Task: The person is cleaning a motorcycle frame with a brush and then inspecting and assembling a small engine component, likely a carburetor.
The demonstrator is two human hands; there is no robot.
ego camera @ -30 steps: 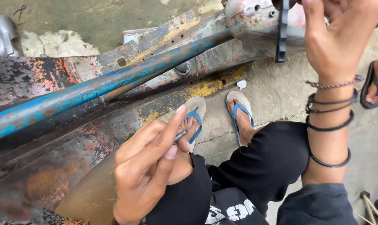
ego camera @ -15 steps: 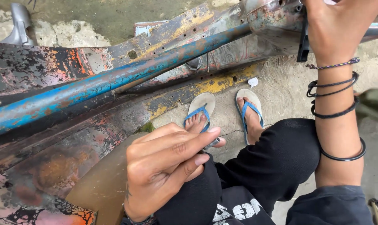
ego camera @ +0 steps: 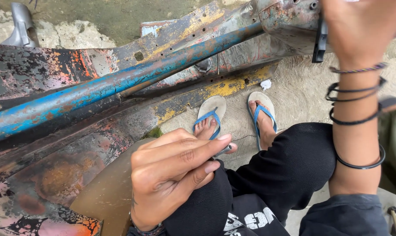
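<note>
My left hand (ego camera: 174, 172) rests on my knee in black trousers, its fingers pinching a small thin metal piece (ego camera: 222, 151) whose tip pokes out past the fingertips. My right hand (ego camera: 362, 28) is raised at the top right, wearing several bracelets on the wrist, and grips the rusty end (ego camera: 294, 19) of the frame next to a black flat bracket (ego camera: 321, 41). A long rusty blue tube (ego camera: 119, 85) runs diagonally from the left edge up to that end.
Rusted, paint-flaked metal panels (ego camera: 45, 170) lie left of my legs, with a puddle of brown water (ego camera: 108, 192). My feet in blue flip-flops (ego camera: 261, 116) stand on concrete ground. A grey metal part (ego camera: 21, 22) lies top left. A small white scrap (ego camera: 265, 84) lies near the sandals.
The view has shifted slightly. My left hand turned and closed more around the small metal piece on my knee. My right hand stayed on the frame's end.
</note>
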